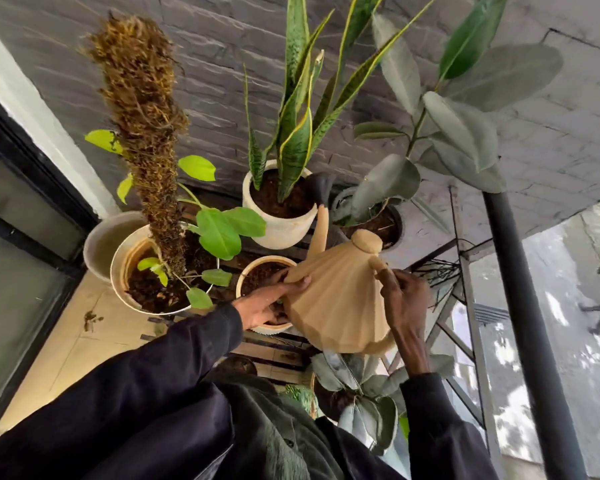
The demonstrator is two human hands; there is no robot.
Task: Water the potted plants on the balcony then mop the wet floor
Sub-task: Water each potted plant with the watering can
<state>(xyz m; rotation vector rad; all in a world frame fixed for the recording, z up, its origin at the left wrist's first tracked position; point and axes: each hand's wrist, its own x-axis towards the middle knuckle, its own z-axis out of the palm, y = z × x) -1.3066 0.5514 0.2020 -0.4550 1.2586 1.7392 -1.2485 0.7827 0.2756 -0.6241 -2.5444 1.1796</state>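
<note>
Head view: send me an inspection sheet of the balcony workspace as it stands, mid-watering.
Surface: beige tiled floor; no puddle visible.
Job's things: tan watering can, tilted, its black rose over the snake plant's white pot; moss-pole plant pot; small soil-filled pot; rubber plant.
Clutter: dry leaf scraps on the tiles; spare white pot behind.
Hands: left hand supports the can's side with straight fingers; right hand grips its handle.
Cables: dark tangled strands by the railing; wires or twigs, cannot tell.
Surroundings: grey brick wall; black post.
</note>
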